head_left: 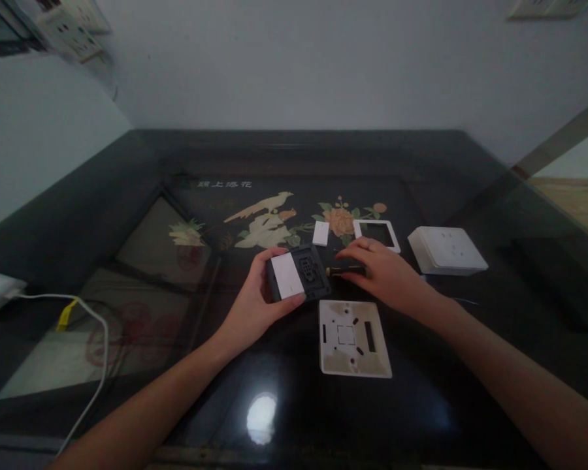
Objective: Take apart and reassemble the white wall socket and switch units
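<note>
Here's the switch [315, 274], clamped in the fingers of the left hand [249, 301], lying just left of the right hand [388, 271], whose fingers are closed on a slim tool [349, 270]. The tool's long axis runs sideways, brassy end beside the switch's edge; touching, I can't tell. Switch: dark, boxy, plastic-looking, one smooth white panel [287, 275]. Nearer than the right fingers, a pale slotted plate [351, 336]; beyond them, a thin white frame [394, 236], all on glossy black worktop [421, 398].
</note>
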A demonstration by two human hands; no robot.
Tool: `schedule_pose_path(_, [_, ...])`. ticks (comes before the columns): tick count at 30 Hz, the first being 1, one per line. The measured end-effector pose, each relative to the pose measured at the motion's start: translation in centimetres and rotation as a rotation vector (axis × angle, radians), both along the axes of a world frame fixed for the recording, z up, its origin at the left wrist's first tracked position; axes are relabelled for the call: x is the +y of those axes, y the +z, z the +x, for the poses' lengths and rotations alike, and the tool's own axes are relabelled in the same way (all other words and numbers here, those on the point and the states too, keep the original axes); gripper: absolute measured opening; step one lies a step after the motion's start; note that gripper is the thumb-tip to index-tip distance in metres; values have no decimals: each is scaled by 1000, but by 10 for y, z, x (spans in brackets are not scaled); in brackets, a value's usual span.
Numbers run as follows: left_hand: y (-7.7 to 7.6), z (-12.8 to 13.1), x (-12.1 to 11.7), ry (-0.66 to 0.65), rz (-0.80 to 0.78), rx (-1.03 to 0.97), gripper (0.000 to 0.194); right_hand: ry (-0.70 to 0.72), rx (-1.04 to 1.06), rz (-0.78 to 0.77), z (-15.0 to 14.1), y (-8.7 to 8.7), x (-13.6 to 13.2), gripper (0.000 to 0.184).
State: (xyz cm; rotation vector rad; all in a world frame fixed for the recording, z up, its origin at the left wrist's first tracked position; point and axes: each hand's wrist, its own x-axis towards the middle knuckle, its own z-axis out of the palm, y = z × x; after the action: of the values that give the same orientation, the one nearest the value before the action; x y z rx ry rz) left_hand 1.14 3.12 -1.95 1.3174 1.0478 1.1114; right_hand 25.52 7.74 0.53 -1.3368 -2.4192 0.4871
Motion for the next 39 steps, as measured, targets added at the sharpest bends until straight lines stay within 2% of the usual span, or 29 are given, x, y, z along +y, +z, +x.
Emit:
schedule_pose_path(3, [3, 2, -4, -25, 21, 6, 66, 72, 104, 92, -8, 16, -12, 34])
schedule_pose_path(6, [7, 3, -8, -60, 30, 25, 64, 280, 114, 73, -16, 25, -24, 70])
schedule_pose_path(8, [9, 4, -10, -70, 32, 41, 63, 327, 76, 70, -20, 25, -29, 79])
schedule_pose_path(16, [8, 4, -14, -122, 70, 78, 61, 357, 13, 191, -23, 19, -30, 65])
schedule_pose_path(21, [8, 2, -12, -145, 135, 228, 63, 326, -92, 375, -26, 20, -34, 66])
schedule_pose_path(24, [7, 1, -10, -141, 217, 317, 65, 301, -155, 425, -28, 23, -38, 66])
schedule_pose_path(29, [8, 2, -11, -108, 296, 335, 60, 267, -193, 381, -26, 24, -40, 62])
schedule_pose_path(33, [10, -2, -7, -24, 354, 304, 59, 179, -118, 345, -4, 22, -45, 57])
schedule_pose_path(36, [8, -7, 9, 30, 388, 460, 57, 56, -32, 280, 19, 19, -54, 54])
schedule_pose_path(39, [3, -9, 37, 36, 378, 652, 56, -79, 94, 222, 37, 14, -66, 49])
